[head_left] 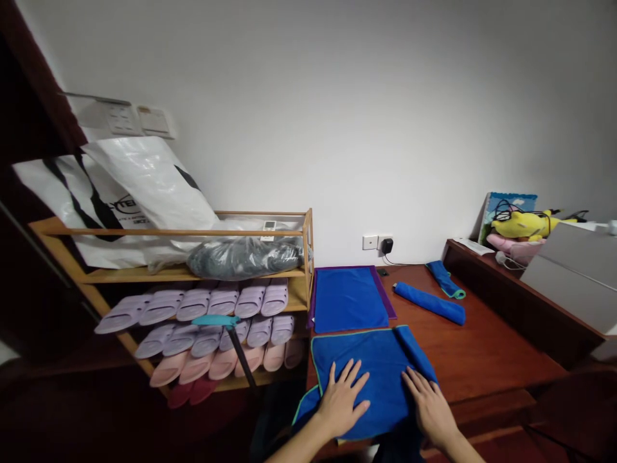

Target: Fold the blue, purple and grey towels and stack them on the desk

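Note:
A blue towel (357, 360) with green edging lies spread at the front of the reddish-brown desk, its right edge folded or rolled over. My left hand (341, 400) rests flat on it with fingers spread. On the folded right edge lies my right hand (428, 405), its fingers stretched out and its thumb hidden. Beyond, a flat blue cloth (349, 299) sits on a purple cloth (385, 296). A rolled blue towel (429, 303) lies to the right, and behind it a second, green-edged blue roll (444, 280).
To the left stands a wooden rack (308, 257) with lilac and pink slippers (202, 308) and white bags (149, 186) on top. A turquoise-topped handle (216, 320) leans before it. A raised ledge (520, 289) on the right bears a yellow plush toy (523, 225). A black plug (387, 245) is in the wall.

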### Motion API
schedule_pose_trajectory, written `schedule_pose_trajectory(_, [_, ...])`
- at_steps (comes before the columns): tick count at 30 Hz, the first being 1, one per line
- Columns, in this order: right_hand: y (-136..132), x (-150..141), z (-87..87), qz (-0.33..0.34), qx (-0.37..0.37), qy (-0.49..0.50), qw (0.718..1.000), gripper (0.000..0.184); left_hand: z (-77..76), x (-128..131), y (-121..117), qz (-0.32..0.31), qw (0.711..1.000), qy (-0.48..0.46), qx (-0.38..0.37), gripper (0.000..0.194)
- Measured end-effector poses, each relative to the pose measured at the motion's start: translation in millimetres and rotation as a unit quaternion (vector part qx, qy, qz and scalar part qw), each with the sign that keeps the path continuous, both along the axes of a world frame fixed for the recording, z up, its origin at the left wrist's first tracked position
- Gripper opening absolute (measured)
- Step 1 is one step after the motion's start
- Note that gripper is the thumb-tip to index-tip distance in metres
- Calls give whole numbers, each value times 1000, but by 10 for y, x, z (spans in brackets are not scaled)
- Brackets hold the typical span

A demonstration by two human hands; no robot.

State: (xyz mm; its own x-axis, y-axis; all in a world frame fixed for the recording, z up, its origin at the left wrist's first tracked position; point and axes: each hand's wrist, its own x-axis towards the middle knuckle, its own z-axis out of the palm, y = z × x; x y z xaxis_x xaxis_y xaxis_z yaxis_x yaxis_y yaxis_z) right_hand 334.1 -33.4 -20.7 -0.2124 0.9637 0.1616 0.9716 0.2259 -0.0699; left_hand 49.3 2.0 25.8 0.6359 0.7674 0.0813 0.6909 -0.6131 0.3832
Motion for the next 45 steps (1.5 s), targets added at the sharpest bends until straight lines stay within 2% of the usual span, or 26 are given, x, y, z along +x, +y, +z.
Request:
schedule_pose_trajectory(4, [12, 686, -114, -26, 23, -48, 998, 71, 27, 11, -10, -1, 1000, 2, 2, 56])
schedule_pose_trajectory(8, [59, 1257, -189, -93, 25, -78, 992, 69, 16, 21, -19, 4, 1000, 4, 9, 55])
schedule_pose_trajectory(11, [116, 1485, -86, -131, 20, -76, 988, 68, -2, 17, -19, 5, 1000, 10, 10, 55])
schedule_pose_trajectory(14, [221, 1557, 135, -196, 45, -76, 977, 56, -29, 9, -19, 12, 1000, 18, 19, 55])
schedule_pose_trajectory(17, [328, 1469, 304, -266, 66, -72, 959, 45, -64, -8, -24, 23, 999, 31, 34, 56])
schedule_pose_trajectory(19, [333, 1251, 320, -271, 76, -67, 957, 42, -88, -26, -32, 30, 998, 46, 40, 56])
schedule_pose_trajectory(21, [255, 889, 257, -208, 83, -50, 973, 39, -104, -43, -42, 37, 997, 60, 44, 56])
schedule_pose_trajectory(23, [122, 476, 148, -54, 78, 4, 995, 39, -109, -58, -54, 43, 996, 69, 48, 56])
schedule_pose_trajectory(24, [57, 303, 90, 9, 68, 28, 997, 43, -107, -64, -60, 46, 995, 72, 50, 57])
schedule_pose_trajectory(25, [4, 180, 35, 50, 58, 44, 996, 48, -101, -70, -65, 48, 995, 75, 50, 57])
schedule_pose_trajectory(27, [-40, 149, -63, 63, 53, 60, 995, 54, -87, -79, -73, 45, 995, 79, 45, 57])
schedule_pose_trajectory(29, [-1, 418, -152, 12, 66, 54, 996, 53, -76, -87, -81, 42, 995, 82, 41, 57])
schedule_pose_trajectory(31, [80, 904, -238, -41, 75, 25, 996, 51, -75, -92, -86, 43, 995, 82, 41, 57])
schedule_pose_trajectory(33, [159, 1462, -309, -41, 62, -26, 997, 47, -79, -93, -90, 44, 995, 77, 45, 57])
schedule_pose_trajectory(34, [190, 1724, -332, -61, 61, -53, 995, 48, -81, -92, -91, 44, 995, 74, 49, 57])
schedule_pose_trajectory(37, [256, 2329, -341, -102, 28, -136, 985, 52, -70, -88, -89, 49, 995, 64, 52, 56])
schedule_pose_trajectory(41, [339, 2680, -289, -210, -4, -178, 961, 63, -16, -117, -92, 50, 997, 54, 20, 57])
schedule_pose_trajectory(45, [413, 2676, -252, -312, -3, -130, 941, 60, 73, -211, -103, 75, 996, 53, -15, 59])
